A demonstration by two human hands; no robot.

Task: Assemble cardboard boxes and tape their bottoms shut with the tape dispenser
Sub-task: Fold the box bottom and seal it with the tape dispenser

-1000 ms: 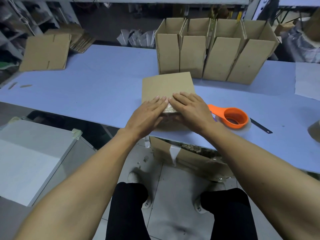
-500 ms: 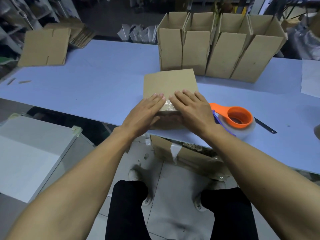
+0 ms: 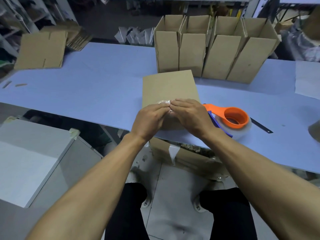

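A brown cardboard box (image 3: 168, 87) lies on its side on the blue table (image 3: 97, 87), near the front edge. Clear tape (image 3: 163, 101) wraps over its near edge. My left hand (image 3: 149, 121) and my right hand (image 3: 192, 115) lie on that near end, fingertips meeting over the tape, fingers nearly straight and pressing it flat. The orange tape dispenser (image 3: 232, 118) with its clear roll rests on the table just right of my right hand, untouched.
Several assembled boxes (image 3: 214, 49) stand open-topped in a row behind. Flat cardboard blanks (image 3: 40, 50) lie at the far left. A dark blade (image 3: 261, 125) lies right of the dispenser. A white cabinet (image 3: 26, 158) stands low left; a taped carton (image 3: 173, 153) sits under the table.
Both hands have drawn inward along the box's near edge, so the fingertips now meet over the tape. The box sits slightly more turned; the dispenser has not moved.
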